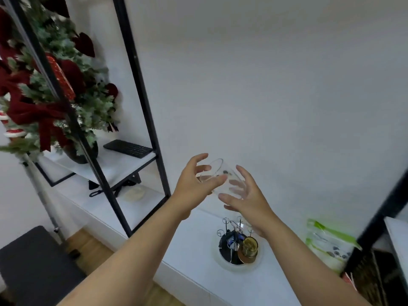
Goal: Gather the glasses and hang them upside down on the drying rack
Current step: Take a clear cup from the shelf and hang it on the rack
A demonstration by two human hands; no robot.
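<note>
A clear drinking glass point(217, 171) is held tilted in the air in front of the white wall, between both hands. My left hand point(194, 184) wraps its thumb and fingers around the rim end. My right hand point(247, 199) cups the other end, and its fingers show through the glass. Below them on the white counter stands the drying rack point(226, 225), thin wire posts with loop tops on a round white base. An amber glass point(250, 247) sits mouth down on one post at the rack's right side.
A black-framed shelf unit point(141, 89) stands to the left, holding a keyboard point(129, 148) and a red and green festive arrangement point(55, 91). A green and white bag point(329, 241) lies right of the rack. A dark chair point(37, 266) is at lower left.
</note>
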